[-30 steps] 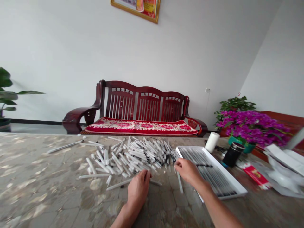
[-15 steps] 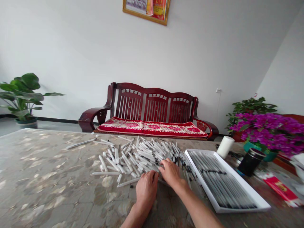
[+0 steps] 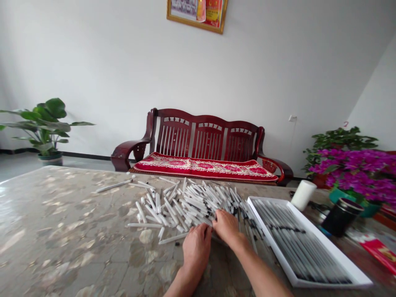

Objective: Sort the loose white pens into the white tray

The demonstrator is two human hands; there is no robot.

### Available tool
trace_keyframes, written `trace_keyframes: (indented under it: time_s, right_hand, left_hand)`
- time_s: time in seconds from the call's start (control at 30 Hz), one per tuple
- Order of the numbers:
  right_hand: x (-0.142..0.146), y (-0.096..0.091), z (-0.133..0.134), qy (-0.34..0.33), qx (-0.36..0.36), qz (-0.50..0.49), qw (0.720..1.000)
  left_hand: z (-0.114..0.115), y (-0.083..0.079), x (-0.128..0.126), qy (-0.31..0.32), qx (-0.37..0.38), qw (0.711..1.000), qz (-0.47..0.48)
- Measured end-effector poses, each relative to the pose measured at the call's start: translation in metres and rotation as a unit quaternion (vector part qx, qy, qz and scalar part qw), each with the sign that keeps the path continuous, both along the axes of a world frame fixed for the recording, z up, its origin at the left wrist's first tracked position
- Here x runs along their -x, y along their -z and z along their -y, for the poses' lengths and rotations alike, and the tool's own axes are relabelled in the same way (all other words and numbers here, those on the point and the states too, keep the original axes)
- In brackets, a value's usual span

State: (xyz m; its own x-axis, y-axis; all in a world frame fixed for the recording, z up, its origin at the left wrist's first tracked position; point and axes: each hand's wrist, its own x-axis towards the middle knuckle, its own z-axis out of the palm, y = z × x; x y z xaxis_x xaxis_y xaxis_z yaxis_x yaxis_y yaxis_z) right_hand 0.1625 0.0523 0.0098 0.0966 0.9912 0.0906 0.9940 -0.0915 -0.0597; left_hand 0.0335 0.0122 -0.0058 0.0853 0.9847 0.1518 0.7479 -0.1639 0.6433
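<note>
A heap of white pens and caps (image 3: pixel 192 202) lies on the marbled table (image 3: pixel 62 231). My left hand (image 3: pixel 195 246) rests knuckles-up at the heap's near edge, fingers curled down onto the pens; what it grips is hidden. My right hand (image 3: pixel 227 225) lies just right of it, fingers bent onto the pile, touching pens. Both hands nearly touch each other. A white tray (image 3: pixel 324 272) filled with rows of pens sits to the right of my right hand.
A white cylinder (image 3: pixel 303 195), a black cup (image 3: pixel 340 216), a red packet (image 3: pixel 379 253) and purple flowers (image 3: pixel 359 169) stand at the right. A lone pen (image 3: pixel 113 186) lies far left. A wooden bench (image 3: pixel 201 152) and a potted plant (image 3: pixel 46 123) are beyond the table.
My right hand moved left from beside the tray into the heap, next to my left hand. The view swung left and slightly up; the left hand stayed put.
</note>
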Motion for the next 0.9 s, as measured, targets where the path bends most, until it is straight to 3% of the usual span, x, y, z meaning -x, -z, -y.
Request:
trace_keyframes:
  time_s: [0.27,0.67,0.9]
  right_hand:
    - [-0.009,-0.009,0.014,0.005,0.020,0.003,1.000]
    - [-0.044,0.008,0.037,0.025,-0.052,-0.022,0.998]
    - [-0.053,0.009,0.042,0.054,-0.095,-0.023,0.994]
  left_hand:
    - [0.000,0.001,0.000,0.005,0.003,1.000,-0.001]
    - [0.002,-0.004,0.002,-0.009,0.019,1.000,0.018]
    - [0.002,-0.005,0.002,-0.002,0.017,1.000,0.020]
